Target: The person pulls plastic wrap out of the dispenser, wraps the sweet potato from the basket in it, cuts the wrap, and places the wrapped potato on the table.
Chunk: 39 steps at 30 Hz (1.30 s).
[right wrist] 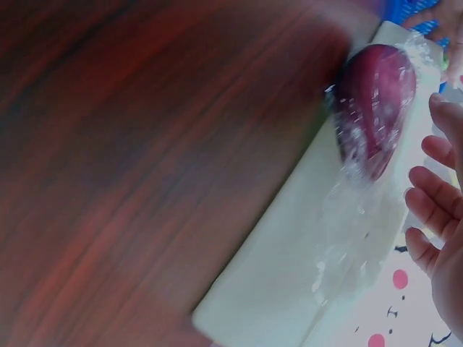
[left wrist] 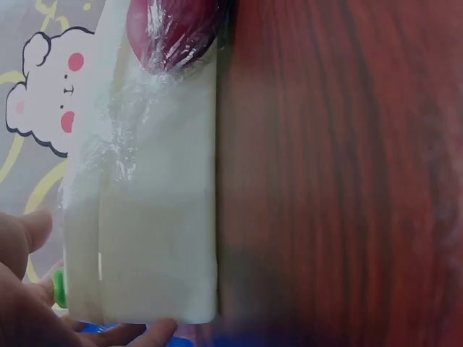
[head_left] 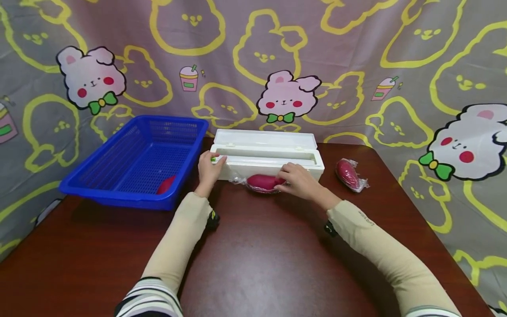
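An open white cling film box (head_left: 273, 164) stands at the back of the table, its lid (head_left: 266, 138) tipped back. A red, mango-shaped fruit (head_left: 262, 182) lies against its front side, covered by clear cling film (right wrist: 343, 231) that reaches over the box's edge. My left hand (head_left: 208, 169) is at the left end of the box, thumb and forefinger spread around a small green knob (left wrist: 60, 288). Its lower fingertips touch the box's end. Beside the fruit is my right hand (head_left: 299, 181); in the right wrist view its fingers are loosely bent and apart from the fruit.
A blue plastic basket (head_left: 119, 199) stands to the left with another red fruit (head_left: 165, 185) in it. Right of the box lies a film-wrapped red fruit (head_left: 347, 174). A patterned cloth (head_left: 237, 53) hangs behind the brown table (head_left: 273, 264).
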### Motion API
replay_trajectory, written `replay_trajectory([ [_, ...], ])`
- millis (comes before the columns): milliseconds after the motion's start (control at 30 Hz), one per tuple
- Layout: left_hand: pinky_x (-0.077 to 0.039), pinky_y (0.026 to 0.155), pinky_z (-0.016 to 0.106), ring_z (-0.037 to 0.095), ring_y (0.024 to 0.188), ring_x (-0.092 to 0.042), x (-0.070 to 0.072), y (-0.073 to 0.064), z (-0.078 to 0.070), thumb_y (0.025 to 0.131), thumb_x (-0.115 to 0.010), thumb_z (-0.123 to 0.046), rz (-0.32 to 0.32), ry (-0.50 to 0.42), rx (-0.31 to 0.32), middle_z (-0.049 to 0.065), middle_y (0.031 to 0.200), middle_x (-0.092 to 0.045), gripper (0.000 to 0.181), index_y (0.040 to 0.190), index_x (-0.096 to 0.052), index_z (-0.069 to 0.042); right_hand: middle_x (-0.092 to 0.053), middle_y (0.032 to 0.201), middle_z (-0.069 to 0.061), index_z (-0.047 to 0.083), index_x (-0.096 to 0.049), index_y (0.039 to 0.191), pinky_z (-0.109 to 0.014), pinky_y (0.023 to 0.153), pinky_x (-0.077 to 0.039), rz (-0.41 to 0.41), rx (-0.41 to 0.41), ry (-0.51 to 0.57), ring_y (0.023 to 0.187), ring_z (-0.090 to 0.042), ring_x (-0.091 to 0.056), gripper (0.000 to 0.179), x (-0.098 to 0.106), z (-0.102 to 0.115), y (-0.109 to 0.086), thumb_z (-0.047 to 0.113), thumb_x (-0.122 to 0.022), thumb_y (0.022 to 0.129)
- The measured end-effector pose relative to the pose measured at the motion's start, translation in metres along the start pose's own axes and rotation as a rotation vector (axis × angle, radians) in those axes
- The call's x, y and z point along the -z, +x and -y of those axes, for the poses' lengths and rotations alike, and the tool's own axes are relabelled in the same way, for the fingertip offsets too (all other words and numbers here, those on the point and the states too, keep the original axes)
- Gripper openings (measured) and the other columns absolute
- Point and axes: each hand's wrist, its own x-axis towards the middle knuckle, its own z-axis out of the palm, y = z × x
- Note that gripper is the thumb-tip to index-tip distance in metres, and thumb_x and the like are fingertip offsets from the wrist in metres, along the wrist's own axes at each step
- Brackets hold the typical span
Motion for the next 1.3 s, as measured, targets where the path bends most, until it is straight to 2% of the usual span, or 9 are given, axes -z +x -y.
replay_trajectory([
  [67,-0.028,0.097,0.034,0.017,0.12,-0.038,-0.029,0.019,0.044,0.062,-0.068,-0.062,-0.01,-0.017,0.015,0.0,0.128,-0.046,0.049,0.094,-0.067,-0.025,-0.053,0.079,-0.003,0.008,-0.066,0.081,-0.035,0.066,-0.04,-0.011,0.002,0.019,0.075,-0.02,-0.049,0.019,-0.001,0.002,0.007,0.024,-0.073,0.074],
  [167,-0.027,0.098,0.032,0.015,0.119,-0.038,-0.033,0.022,0.05,0.059,-0.072,-0.06,-0.012,-0.062,0.063,-0.004,0.127,-0.046,0.046,0.092,-0.066,-0.028,-0.054,0.078,-0.003,0.007,-0.066,0.08,-0.034,0.067,-0.041,-0.035,-0.01,0.058,0.075,-0.02,-0.05,0.016,-0.004,0.004,0.019,0.021,-0.072,0.075],
  [433,-0.031,0.094,0.031,0.025,0.114,-0.041,0.059,-0.028,-0.103,0.067,-0.076,-0.03,0.062,-0.264,0.341,0.011,0.123,-0.048,0.043,0.101,-0.062,-0.007,-0.058,0.078,-0.006,0.002,-0.067,0.08,-0.032,0.07,-0.043,-0.122,-0.149,0.264,0.078,-0.02,-0.052,0.011,-0.018,0.009,0.058,0.013,-0.068,0.079],
  [533,-0.034,0.084,0.031,0.026,0.098,-0.045,0.065,-0.04,-0.128,0.063,-0.077,-0.044,-0.032,-0.268,0.348,0.011,0.104,-0.052,0.048,0.091,-0.059,-0.011,-0.059,0.079,-0.007,0.001,-0.067,0.081,-0.032,0.073,-0.043,-0.142,-0.244,0.37,0.08,-0.02,-0.052,0.01,-0.023,0.01,0.072,0.011,-0.066,0.08],
  [667,-0.032,0.078,0.033,0.027,0.09,-0.044,0.029,-0.029,-0.091,0.056,-0.08,-0.047,-0.129,-0.192,0.321,0.008,0.093,-0.049,0.049,0.083,-0.052,-0.016,-0.06,0.08,-0.009,0.0,-0.068,0.083,-0.033,0.071,-0.044,-0.149,-0.357,0.464,0.079,-0.02,-0.054,0.014,-0.031,0.011,0.087,0.013,-0.064,0.082],
  [800,-0.034,0.082,0.033,0.023,0.096,-0.045,-0.006,-0.008,-0.036,0.054,-0.081,-0.046,-0.088,-0.175,0.361,0.004,0.101,-0.05,0.054,0.093,-0.055,-0.021,-0.061,0.081,-0.009,-0.001,-0.068,0.085,-0.029,0.066,-0.044,-0.146,-0.476,0.515,0.075,-0.019,-0.054,0.015,-0.041,0.008,0.093,0.014,-0.064,0.083],
  [1000,-0.041,0.08,0.031,0.017,0.095,-0.049,-0.033,0.006,0.012,0.04,-0.085,-0.052,-0.037,-0.385,0.403,-0.001,0.104,-0.053,0.071,0.099,-0.057,-0.023,-0.062,0.083,-0.011,-0.002,-0.067,0.086,-0.029,0.069,-0.044,-0.133,-0.553,0.547,0.077,-0.021,-0.055,0.016,-0.05,0.004,0.097,0.014,-0.064,0.082],
  [1167,-0.044,0.076,0.029,0.017,0.093,-0.051,-0.025,-0.001,-0.001,0.045,-0.089,-0.032,-0.048,-0.548,0.438,-0.001,0.106,-0.051,0.066,0.101,-0.056,-0.023,-0.064,0.084,-0.01,-0.001,-0.068,0.087,-0.029,0.071,-0.044,-0.134,-0.528,0.565,0.077,-0.02,-0.056,0.016,-0.054,0.008,0.109,0.014,-0.065,0.082],
  [1300,-0.044,0.076,0.027,0.018,0.094,-0.051,0.014,-0.022,-0.063,0.055,-0.084,-0.007,-0.074,-0.623,0.504,0.002,0.109,-0.052,0.058,0.106,-0.057,-0.018,-0.065,0.085,-0.011,-0.003,-0.067,0.09,-0.027,0.068,-0.044,-0.131,-0.49,0.609,0.076,-0.02,-0.056,0.017,-0.059,0.02,0.129,0.012,-0.064,0.082],
])
